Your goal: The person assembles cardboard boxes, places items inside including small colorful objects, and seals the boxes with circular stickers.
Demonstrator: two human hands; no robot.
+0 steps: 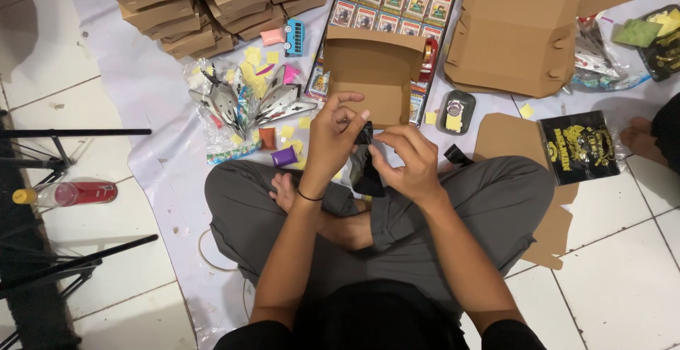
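Here you sit cross-legged on a white plastic sheet spread over the tiled floor, and both hands meet above your lap. Your left hand pinches the top of a small black pouch, thumb and fingers closed on its upper edge; your right hand grips the same pouch from the other side, fingers curled around its edge (the fingertips are partly hidden behind the pouch). The pouch hangs upright between the two hands, over your crossed ankles.

Just beyond your hands an open, shallow cardboard box lies on the sheet, resting over a tray of small printed card packs. To its right stands a larger open cardboard box, and near your right knee a flat cardboard blank carries a black printed bag. A stack of folded cardboard boxes fills the sheet's far left corner. Shiny silver toy planes and scattered yellow paper scraps lie left of the shallow box. Off the sheet's left edge, a red bottle lies on its side on the tiles.
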